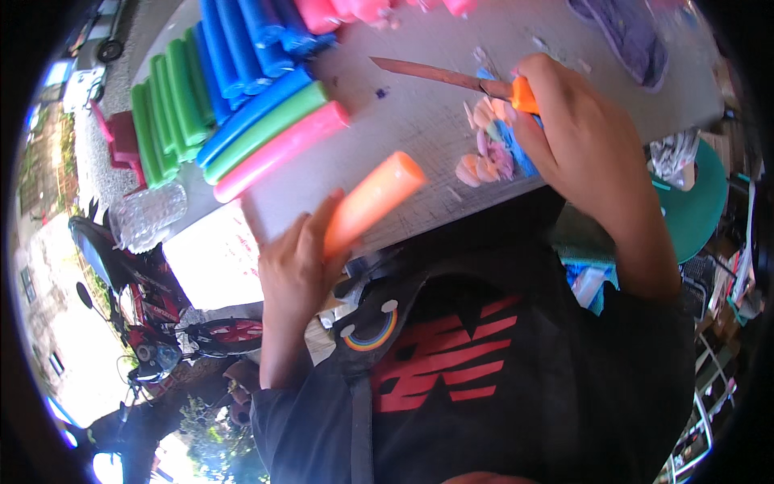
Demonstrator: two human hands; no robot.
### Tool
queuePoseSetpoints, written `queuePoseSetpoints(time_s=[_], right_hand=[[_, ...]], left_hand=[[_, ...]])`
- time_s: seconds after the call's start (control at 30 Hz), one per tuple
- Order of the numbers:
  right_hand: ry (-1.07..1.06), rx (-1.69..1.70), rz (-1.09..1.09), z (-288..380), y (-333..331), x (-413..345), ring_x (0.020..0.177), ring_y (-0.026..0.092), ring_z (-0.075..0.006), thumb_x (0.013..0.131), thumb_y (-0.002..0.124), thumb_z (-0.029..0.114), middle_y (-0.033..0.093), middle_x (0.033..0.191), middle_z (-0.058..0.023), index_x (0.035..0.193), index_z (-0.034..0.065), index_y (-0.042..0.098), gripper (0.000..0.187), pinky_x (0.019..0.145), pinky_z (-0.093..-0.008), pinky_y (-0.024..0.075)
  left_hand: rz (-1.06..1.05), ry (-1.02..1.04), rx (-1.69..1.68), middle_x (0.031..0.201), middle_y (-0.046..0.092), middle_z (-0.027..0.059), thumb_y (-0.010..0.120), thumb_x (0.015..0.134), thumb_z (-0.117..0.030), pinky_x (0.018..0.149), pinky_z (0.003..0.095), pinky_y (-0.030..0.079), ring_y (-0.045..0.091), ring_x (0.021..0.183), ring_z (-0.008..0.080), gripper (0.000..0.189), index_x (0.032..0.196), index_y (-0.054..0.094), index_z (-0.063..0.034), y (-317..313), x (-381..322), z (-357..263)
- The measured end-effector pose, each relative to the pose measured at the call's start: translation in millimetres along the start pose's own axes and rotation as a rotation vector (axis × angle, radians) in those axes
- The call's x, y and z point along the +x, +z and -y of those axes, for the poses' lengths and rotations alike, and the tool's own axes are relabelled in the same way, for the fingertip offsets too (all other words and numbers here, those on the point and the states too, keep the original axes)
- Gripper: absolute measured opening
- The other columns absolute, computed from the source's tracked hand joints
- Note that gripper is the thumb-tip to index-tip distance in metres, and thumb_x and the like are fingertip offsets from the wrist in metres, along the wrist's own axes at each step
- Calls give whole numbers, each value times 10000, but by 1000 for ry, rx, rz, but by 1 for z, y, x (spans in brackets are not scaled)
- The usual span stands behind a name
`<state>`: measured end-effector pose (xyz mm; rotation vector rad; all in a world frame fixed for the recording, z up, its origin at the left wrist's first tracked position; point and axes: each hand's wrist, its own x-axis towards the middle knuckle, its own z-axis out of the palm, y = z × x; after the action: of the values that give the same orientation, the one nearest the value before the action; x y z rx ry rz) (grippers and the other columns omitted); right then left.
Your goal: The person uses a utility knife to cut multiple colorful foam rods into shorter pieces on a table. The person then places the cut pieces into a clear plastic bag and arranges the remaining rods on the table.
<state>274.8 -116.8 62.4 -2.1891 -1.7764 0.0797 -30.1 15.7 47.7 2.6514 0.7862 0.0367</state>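
My left hand [302, 260] grips the lower end of an orange candle-like stick [378, 196], its other end pointing up and right over the table [417, 199]. In my right hand [571, 121] is a knife with an orange handle [523, 95]; its stained blade [435, 74] points left above the tabletop. Beneath and beside that hand lie peach and pink trimmings [478, 169] and a blue piece [519, 148]. A pink stick [281, 151], a green stick [266, 133] and a blue stick [254, 115] lie side by side left of centre.
Several green sticks [175, 103] and blue sticks [236, 48] are stacked at the upper left, with pink ones [338, 9] behind. A clear ribbed plastic container [150, 215] is at the left table corner. A purple cloth [629, 42] lies at the upper right, above a green stool [704, 199].
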Motion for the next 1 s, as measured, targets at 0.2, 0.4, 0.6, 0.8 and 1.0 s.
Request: queuePoseSetpoints(time_s=[0.2,0.4,0.6,0.8,1.0], right_hand=[[-37,-91,-94,-28,29,46,1040,589,-354,897,657,221,592,1126,-140,1212,62,523,377,867,-452,474],[-101,-154,-251,-32,31,38,1030,594,-335,881,655,158,589,1154,-124,1190,66,586,329,928,-445,452],[-35,-122,-298,-42,13,8,968,614,-291,878,647,141,653,942,-91,1049,66,658,186,939,-437,440],[19,-164,-355,-51,5,-28,901,632,-304,930,606,145,691,915,-99,1017,58,676,142,952,-446,435],[119,-100,-495,-43,13,-31,913,648,-296,948,602,158,699,893,-87,979,80,710,137,976,-454,425]], left_hand=[[-314,131,518,1146,576,29,807,746,-167,953,430,436,559,1052,233,626,1331,585,-193,3,25,46],[-493,46,405,1206,557,36,799,776,-159,934,428,440,546,1083,266,544,1277,589,-193,13,19,49],[-613,29,357,1133,576,48,774,807,-150,908,432,430,558,1032,271,347,1106,598,-139,20,11,44],[-771,-101,280,805,577,75,672,860,-95,866,431,414,554,824,285,197,762,503,-68,27,-32,46],[-754,-311,191,941,638,81,512,979,-276,1002,453,328,579,972,291,237,904,632,-85,23,-73,49]])
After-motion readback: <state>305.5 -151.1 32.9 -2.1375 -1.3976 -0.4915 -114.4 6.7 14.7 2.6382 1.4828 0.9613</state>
